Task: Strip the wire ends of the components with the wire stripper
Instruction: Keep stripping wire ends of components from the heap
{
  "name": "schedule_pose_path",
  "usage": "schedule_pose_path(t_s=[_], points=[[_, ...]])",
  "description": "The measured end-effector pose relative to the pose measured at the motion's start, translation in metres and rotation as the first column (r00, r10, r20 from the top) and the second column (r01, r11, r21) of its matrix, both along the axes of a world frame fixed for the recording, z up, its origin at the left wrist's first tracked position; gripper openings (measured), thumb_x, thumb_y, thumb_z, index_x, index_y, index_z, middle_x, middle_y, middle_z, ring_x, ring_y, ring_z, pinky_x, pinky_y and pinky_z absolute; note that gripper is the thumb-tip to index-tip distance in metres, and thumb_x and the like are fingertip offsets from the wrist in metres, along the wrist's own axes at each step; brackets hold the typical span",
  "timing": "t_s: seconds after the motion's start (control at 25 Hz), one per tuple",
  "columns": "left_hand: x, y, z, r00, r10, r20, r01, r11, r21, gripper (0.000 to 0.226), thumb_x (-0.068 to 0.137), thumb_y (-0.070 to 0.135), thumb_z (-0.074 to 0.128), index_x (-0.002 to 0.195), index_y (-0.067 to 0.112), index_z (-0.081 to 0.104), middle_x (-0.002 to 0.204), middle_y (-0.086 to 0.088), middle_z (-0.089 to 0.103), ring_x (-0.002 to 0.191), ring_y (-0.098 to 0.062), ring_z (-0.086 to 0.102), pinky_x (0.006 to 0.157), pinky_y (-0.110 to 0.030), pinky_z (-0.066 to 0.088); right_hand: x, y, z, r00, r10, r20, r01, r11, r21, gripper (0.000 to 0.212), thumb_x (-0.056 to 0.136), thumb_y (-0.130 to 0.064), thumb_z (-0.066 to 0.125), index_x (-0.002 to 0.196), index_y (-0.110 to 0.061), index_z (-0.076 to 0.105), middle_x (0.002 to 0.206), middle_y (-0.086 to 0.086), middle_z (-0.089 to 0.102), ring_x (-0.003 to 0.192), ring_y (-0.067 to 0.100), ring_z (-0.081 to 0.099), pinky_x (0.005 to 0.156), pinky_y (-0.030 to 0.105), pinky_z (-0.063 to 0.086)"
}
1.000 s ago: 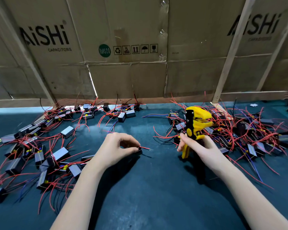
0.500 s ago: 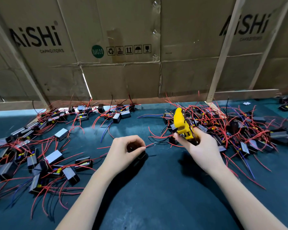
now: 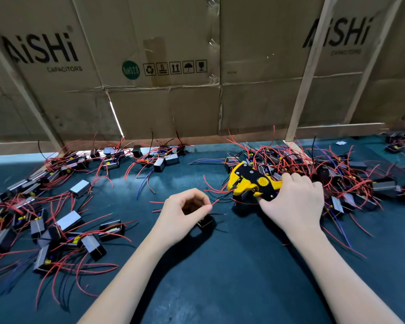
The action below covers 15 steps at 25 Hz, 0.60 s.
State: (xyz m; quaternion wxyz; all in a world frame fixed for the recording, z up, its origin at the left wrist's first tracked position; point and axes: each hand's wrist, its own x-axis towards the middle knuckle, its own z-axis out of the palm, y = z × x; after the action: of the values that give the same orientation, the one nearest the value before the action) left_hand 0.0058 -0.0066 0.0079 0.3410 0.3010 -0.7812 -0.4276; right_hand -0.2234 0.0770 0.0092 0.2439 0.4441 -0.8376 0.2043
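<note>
My left hand pinches a red wire of a small black component that rests on the dark mat under my fingers. My right hand grips the yellow and black wire stripper, lying on its side with its jaws pointing left toward the wire. The red wire's tip reaches up toward the jaws, a short gap from them. A thin black wire runs right from the component.
A heap of components with red and blue wires lies behind my right hand. More components are scattered on the left and along the back edge. Cardboard walls close the far side of the dark mat.
My right hand has tipped the stripper from upright to lying sideways, jaws now facing the wire. My left hand stays on the component, the red wire now angled up toward the jaws.
</note>
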Motion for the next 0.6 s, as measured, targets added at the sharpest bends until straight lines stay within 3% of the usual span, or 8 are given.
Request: schedule_pose_path(t_s=[0.28, 0.6], points=[[-0.004, 0.005, -0.003, 1.000, -0.001, -0.020, 0.000, 0.999, -0.036, 0.010, 0.089, 0.005, 0.066, 0.083, 0.011, 0.063, 0.072, -0.006, 0.067, 0.061, -0.013, 0.060, 0.068, -0.028, 0.051, 0.015, -0.004, -0.003, 0.996, 0.062, -0.056, -0.060, 0.997, 0.047, 0.057, 0.053, -0.050, 0.081, 0.081, -0.004, 0.062, 0.082, 0.014, 0.065, 0.080, 0.033, 0.059, 0.073, 0.040, 0.038], [-0.007, 0.006, -0.005, 1.000, 0.022, -0.014, -0.022, 0.999, -0.027, 0.011, 0.087, 0.002, 0.066, 0.081, 0.011, 0.062, 0.070, -0.008, 0.068, 0.056, -0.009, 0.058, 0.063, -0.019, 0.049, 0.018, -0.005, -0.003, 0.995, 0.086, -0.053, -0.081, 0.993, 0.088, 0.054, 0.056, -0.055, 0.076, 0.076, -0.008, 0.061, 0.081, 0.009, 0.065, 0.080, 0.031, 0.059, 0.075, 0.039, 0.035]])
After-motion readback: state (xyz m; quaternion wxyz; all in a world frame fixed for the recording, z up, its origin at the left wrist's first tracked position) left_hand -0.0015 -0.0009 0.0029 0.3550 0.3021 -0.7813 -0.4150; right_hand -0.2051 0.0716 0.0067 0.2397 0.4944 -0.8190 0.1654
